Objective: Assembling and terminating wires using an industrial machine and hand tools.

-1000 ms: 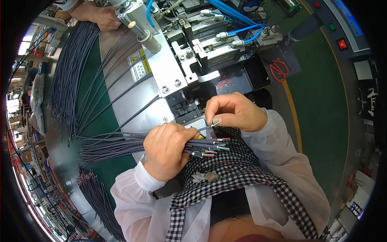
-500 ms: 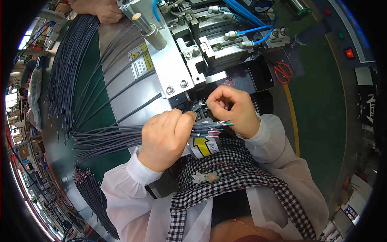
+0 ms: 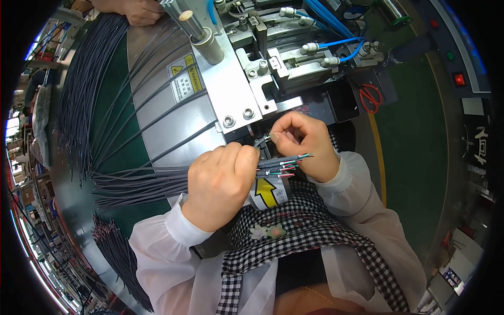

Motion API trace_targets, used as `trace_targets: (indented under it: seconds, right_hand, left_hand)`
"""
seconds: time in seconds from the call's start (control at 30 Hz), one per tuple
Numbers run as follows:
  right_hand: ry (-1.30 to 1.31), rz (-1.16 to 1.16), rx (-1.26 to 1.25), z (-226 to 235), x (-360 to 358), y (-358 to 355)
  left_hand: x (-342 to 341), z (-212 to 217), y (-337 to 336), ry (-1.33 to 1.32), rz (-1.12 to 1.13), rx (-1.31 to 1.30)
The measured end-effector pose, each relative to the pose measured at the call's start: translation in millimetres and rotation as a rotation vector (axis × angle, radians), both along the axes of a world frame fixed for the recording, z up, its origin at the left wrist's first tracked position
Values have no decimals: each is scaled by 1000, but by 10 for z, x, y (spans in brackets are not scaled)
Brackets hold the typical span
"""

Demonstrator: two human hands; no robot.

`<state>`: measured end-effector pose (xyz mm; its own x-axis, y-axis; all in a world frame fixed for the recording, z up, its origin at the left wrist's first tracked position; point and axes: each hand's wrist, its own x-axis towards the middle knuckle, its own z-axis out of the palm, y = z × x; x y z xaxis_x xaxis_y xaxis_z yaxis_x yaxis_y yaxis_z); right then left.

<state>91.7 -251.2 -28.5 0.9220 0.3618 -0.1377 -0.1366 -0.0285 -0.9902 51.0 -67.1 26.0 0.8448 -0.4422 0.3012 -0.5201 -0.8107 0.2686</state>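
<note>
- The bundle of dark grey cables (image 3: 139,181) runs crosswise in front of the machine (image 3: 236,92), its red, green and white wire ends pointing right, its tails stretching left over the worktop (image 3: 79,231).
- The left hand (image 3: 223,176) is wrapped around this bundle, knuckles up.
- One cable end (image 3: 266,138) sits above the others, close to the machine's front edge; the right hand (image 3: 305,139) pinches its tip between thumb and forefinger.
- A yellow arrow label (image 3: 266,193) shows just below the wire ends.
- Farther left lie a large cable bundle (image 3: 97,79) and a smaller one (image 3: 118,257).
- Red-handled scissors (image 3: 370,98) lie beside a black bin (image 3: 344,105).
- Another person's hand (image 3: 142,11) rests at upper left.
</note>
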Motion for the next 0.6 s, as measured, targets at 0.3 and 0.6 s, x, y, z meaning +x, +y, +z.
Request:
trace_targets:
  seconds: [0.3,0.6]
  right_hand:
    - [-11,28,-4,16,-12,-43]
    - [-158,-31,-73,-28,-48,14]
  left_hand:
    - [-6,-6,14,52,-18,6]
    - [-3,-35,6,-10,-5,35]
